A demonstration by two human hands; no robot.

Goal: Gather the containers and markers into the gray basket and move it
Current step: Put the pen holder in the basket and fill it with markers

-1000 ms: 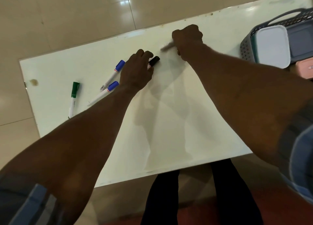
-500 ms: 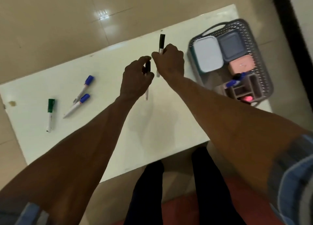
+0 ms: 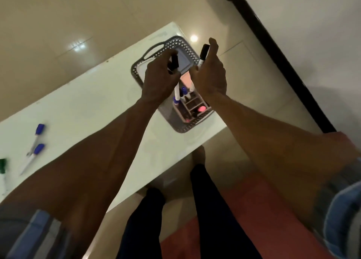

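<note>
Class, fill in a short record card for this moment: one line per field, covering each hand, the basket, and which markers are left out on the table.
left hand: grips a black-capped marker, over the basket
right hand: grips a second black-capped marker
gray basket: on the table's right end, holding lidded containers and a divided organizer
markers left out: two blue-capped markers, one green-capped marker, on the white table

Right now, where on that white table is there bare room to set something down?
The widest bare stretch of the table lies between the gray basket and the blue-capped markers at the left. The basket end is crowded: both hands hold black-capped markers over it, left hand, right hand.
</note>
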